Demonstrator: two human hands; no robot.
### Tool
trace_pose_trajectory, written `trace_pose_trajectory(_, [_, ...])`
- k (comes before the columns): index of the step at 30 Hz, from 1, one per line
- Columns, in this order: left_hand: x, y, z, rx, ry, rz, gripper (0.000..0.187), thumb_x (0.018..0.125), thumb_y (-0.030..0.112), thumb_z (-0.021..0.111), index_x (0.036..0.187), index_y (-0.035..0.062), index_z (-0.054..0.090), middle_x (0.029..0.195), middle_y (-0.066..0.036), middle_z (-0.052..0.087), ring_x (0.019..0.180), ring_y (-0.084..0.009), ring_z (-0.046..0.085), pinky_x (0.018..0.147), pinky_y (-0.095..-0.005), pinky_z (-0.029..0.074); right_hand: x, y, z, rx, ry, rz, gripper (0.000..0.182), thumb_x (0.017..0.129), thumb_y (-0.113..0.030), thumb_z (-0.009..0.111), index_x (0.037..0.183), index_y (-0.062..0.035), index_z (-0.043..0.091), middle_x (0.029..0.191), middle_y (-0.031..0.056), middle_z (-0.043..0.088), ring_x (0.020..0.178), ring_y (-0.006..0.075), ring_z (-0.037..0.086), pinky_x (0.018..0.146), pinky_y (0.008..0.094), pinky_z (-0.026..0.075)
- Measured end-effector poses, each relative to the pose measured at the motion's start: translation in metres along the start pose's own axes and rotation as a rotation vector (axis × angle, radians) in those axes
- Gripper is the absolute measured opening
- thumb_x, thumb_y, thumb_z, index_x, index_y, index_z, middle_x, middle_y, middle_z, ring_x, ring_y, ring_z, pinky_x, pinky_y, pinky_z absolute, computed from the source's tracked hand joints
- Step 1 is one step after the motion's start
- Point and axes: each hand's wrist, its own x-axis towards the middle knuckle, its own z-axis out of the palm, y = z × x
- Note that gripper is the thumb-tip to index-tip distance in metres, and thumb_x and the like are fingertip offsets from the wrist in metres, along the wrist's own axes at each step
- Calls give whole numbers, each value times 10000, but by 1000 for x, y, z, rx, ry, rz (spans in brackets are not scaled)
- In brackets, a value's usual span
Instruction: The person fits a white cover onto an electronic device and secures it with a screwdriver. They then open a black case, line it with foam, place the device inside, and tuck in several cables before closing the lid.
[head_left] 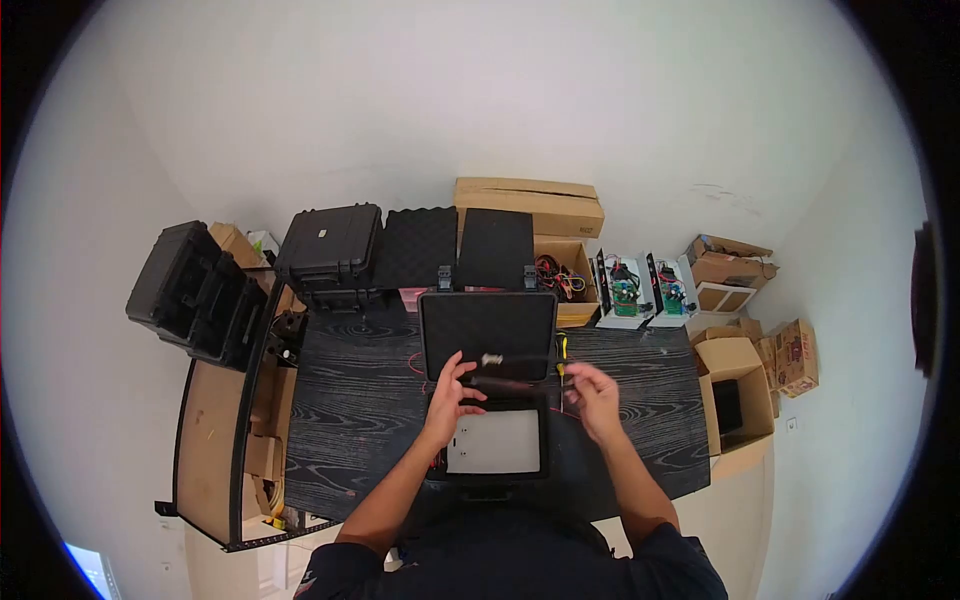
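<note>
An open black hard case (488,335) stands on the table in front of me, its foam-lined lid raised. In its base lies a pale grey panel (493,441). My left hand (449,402) hovers over the case's left side, fingers apart and curved. On the right, my right hand (593,397) has thumb and fingers pinched together, blurred by motion. A thin dark strand with a pale end piece (492,359) stretches from that pinch across the lid; its exact kind is too blurred to tell. Beside the case, close to my right hand, lies a yellow-handled screwdriver (563,346).
Black cases (330,245) and foam sheets line the table's back left. A cardboard box of cables (585,270) and two white units with green circuit boards (625,290) stand at the back right. Cardboard boxes (737,390) sit beyond the right edge, a shelf (210,450) at left.
</note>
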Motion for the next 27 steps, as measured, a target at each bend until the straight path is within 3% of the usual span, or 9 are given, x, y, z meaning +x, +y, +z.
trace_pose_trajectory(1, [-4,6,4,-180,-18,-48,511,1087,228,639,1547,43,513,1417,-137,613,1049,-197,668,876,-374,591,-9,7,4,42,-51,58,214,1101,-70,582,1239,-39,743,1066,28,738,804,86,632,743,236,529])
trace_pose_trajectory(4, [2,-11,-15,-16,-134,-59,402,1118,242,598,1437,-2,608,1330,-145,676,1010,-164,672,895,-348,578,-30,25,15,62,-135,166,189,1102,-59,578,1191,-38,743,1118,45,752,824,85,646,749,238,533])
trace_pose_trajectory(7, [-6,-33,-39,211,-136,-170,298,1127,212,585,1260,-27,703,1219,-117,747,987,-150,685,923,-344,570,-37,30,10,-105,-210,254,140,1099,-68,593,1124,-45,728,1195,66,757,886,116,701,758,257,556])
trace_pose_trajectory(8, [-11,-28,-31,257,-113,-162,250,1120,164,597,1081,-36,741,1153,-120,780,996,-152,704,922,-333,582,-36,35,3,-270,-260,216,117,1094,-89,616,1125,-39,717,1182,49,758,879,107,704,756,250,548])
trace_pose_trajectory(11, [-26,-23,-19,246,-82,-284,197,1101,129,626,1058,-29,737,1200,-159,768,1005,-154,717,921,-317,594,-33,30,-7,-745,-373,172,216,1019,-128,722,1220,-52,695,1279,118,723,1018,175,723,841,320,571])
trace_pose_trajectory(14, [-33,-46,-33,130,-42,-336,160,1077,111,662,1050,-29,733,1198,-170,767,967,-150,717,908,-304,601,-44,-2,20,-1018,-377,-478,528,906,-221,839,1380,-110,636,1485,181,600,1191,290,702,956,395,572])
trace_pose_trajectory(17, [-37,-45,-30,89,-25,-402,153,1068,120,676,1057,-22,734,1159,-154,774,925,-143,711,897,-304,598,-45,-31,46,-1304,-567,-587,760,835,-348,885,1484,-122,560,1631,200,448,1313,391,632,1088,470,524])
trace_pose_trajectory(20, [-35,-51,-30,42,1,-465,156,1067,139,682,1071,-7,738,1103,-127,778,892,-144,707,897,-308,591,-41,-3,49,-1296,-810,-481,866,824,-406,881,1548,-120,502,1653,171,430,1304,394,638,1063,451,549])
trace_pose_trajectory(27, [-15,-37,-30,-74,116,-463,186,1070,197,690,1074,15,728,1039,-80,773,887,-162,716,907,-315,576,-27,27,61,-1197,-692,-594,930,791,-166,880,1596,-160,415,1656,171,399,1299,379,640,1003,426,590])
